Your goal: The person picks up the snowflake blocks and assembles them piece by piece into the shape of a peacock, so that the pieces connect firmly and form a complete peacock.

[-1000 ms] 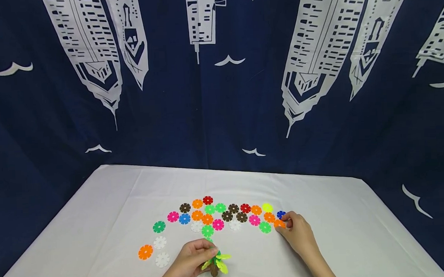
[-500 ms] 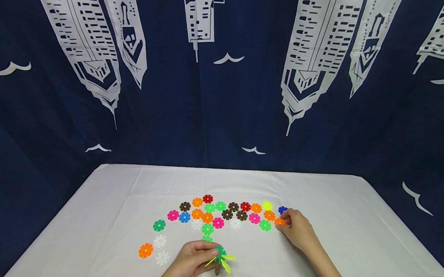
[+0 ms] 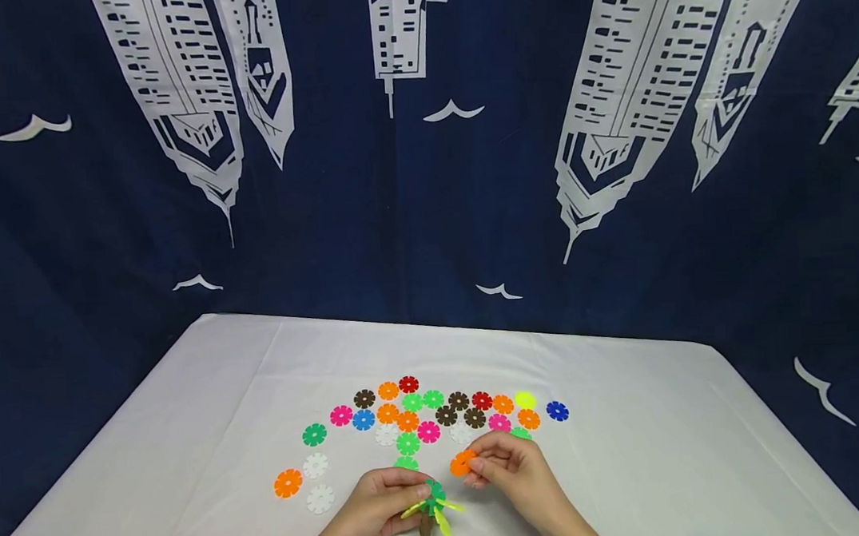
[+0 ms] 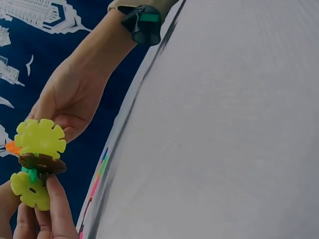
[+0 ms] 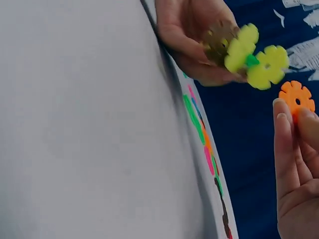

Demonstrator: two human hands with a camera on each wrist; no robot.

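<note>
My left hand (image 3: 378,506) grips a small cluster of interlocking notched discs. In the head view the cluster shows a green disc (image 3: 435,496), yellow discs (image 3: 442,525) sticking outward and a brown disc (image 3: 426,527) low down. From the left wrist, two yellow discs (image 4: 40,138) and a brown disc (image 4: 42,163) stand out between the fingertips. My right hand (image 3: 514,476) pinches an orange disc (image 3: 463,462) between thumb and fingers, a little right of the cluster and apart from it. The right wrist view shows that orange disc (image 5: 297,98) face on, with notches and a centre slot.
Beyond the hands, several loose notched discs lie flat on the white tablecloth (image 3: 667,433), among them a blue disc (image 3: 557,410) at the right end and an orange disc (image 3: 288,483) at the left. A dark blue curtain (image 3: 341,224) with white building prints hangs behind.
My right hand has picked up the orange disc from the right end of the loose discs and brought it left, close to the cluster. The left hand has stayed nearly in place, turning the cluster slightly.
</note>
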